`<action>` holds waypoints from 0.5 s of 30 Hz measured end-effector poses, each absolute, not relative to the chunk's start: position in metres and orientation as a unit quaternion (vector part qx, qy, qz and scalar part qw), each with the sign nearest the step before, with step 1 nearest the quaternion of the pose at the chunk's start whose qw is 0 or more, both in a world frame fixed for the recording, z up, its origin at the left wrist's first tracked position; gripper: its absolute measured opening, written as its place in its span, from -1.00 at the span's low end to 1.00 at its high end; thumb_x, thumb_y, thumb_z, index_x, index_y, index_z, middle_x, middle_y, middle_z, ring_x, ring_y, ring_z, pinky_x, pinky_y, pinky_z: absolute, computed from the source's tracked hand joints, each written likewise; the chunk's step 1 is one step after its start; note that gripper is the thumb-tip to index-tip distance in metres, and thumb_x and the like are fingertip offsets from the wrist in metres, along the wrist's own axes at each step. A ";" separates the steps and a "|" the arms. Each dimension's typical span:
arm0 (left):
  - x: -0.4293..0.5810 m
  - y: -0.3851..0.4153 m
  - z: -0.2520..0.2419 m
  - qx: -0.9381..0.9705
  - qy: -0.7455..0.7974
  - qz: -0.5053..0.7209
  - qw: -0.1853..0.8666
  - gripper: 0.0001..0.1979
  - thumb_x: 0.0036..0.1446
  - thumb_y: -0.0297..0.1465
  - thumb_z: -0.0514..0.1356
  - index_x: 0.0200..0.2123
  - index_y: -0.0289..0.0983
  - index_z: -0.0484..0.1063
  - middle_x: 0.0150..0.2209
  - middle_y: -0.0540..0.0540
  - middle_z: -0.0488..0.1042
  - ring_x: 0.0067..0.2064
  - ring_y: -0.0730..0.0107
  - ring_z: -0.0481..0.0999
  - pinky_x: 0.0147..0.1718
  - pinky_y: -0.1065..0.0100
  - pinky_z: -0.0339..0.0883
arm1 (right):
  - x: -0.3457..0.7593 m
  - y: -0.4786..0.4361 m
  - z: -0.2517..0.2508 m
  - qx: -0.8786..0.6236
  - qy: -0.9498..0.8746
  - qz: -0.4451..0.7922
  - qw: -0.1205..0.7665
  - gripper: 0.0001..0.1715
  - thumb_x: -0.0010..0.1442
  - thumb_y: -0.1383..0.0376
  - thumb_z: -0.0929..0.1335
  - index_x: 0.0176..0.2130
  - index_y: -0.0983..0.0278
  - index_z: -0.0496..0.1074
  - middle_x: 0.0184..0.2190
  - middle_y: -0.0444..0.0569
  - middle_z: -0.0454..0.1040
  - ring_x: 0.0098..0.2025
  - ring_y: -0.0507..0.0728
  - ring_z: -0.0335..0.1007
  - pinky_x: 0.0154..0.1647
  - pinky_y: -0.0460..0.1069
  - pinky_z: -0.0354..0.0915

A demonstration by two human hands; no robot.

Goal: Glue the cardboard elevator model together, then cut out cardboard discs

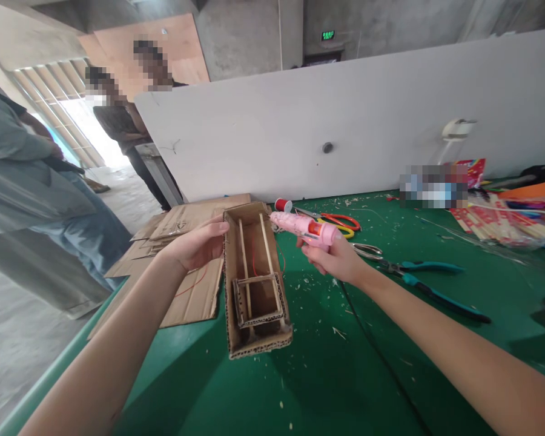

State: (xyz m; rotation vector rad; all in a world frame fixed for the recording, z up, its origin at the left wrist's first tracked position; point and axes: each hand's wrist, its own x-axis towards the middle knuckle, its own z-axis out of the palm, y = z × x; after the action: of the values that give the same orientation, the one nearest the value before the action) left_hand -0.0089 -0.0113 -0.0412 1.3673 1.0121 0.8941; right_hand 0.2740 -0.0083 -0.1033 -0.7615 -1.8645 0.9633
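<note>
My left hand grips the far left side of a long open cardboard box, thumb over its rim, the other fingers partly hidden behind it. Two thin wooden sticks run lengthwise inside, and a small cardboard frame sits around them toward the near end. In my right hand is a pink hot glue gun, its nozzle at the box's far right corner. Red string shows inside the box and beside it. A dark cord runs from below my right hand toward the front edge.
Flat cardboard sheets lie at the left. Beyond the box are a red thread spool and scissors; teal-handled pliers lie at the right. Scraps dot the green table. A white partition stands behind; people stand at left.
</note>
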 end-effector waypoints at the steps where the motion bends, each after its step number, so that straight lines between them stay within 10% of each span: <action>1: -0.009 -0.011 -0.041 0.591 0.429 0.377 0.570 -0.44 -0.13 -0.12 0.33 -0.02 -0.16 0.40 -0.21 -0.11 0.57 -0.13 0.13 0.57 -0.28 0.30 0.50 | 0.274 -0.009 -0.102 -0.309 -0.754 0.379 0.438 -0.86 0.17 0.26 0.31 -0.40 0.25 0.27 -0.65 -0.25 0.20 -0.69 -0.07 0.07 -0.70 -0.10 0.04; 15: 0.001 -0.022 -0.024 0.649 0.471 0.333 0.496 -0.59 -0.02 -0.18 0.31 -0.13 -0.18 0.32 -0.27 -0.03 0.39 -0.27 0.34 0.48 -0.35 0.33 0.44 | 0.271 -0.014 -0.093 -0.341 -0.771 0.335 0.421 -0.94 0.11 0.31 0.33 -0.40 0.26 0.38 -0.71 -0.25 0.10 -0.66 -0.03 -0.02 -0.65 -0.06 -0.06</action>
State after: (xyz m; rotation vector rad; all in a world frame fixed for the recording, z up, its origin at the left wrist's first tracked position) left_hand 0.0007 -0.0218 -0.0241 1.5731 1.1404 0.8058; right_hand 0.2711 -0.0141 -0.0934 -0.8550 -1.9308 0.8402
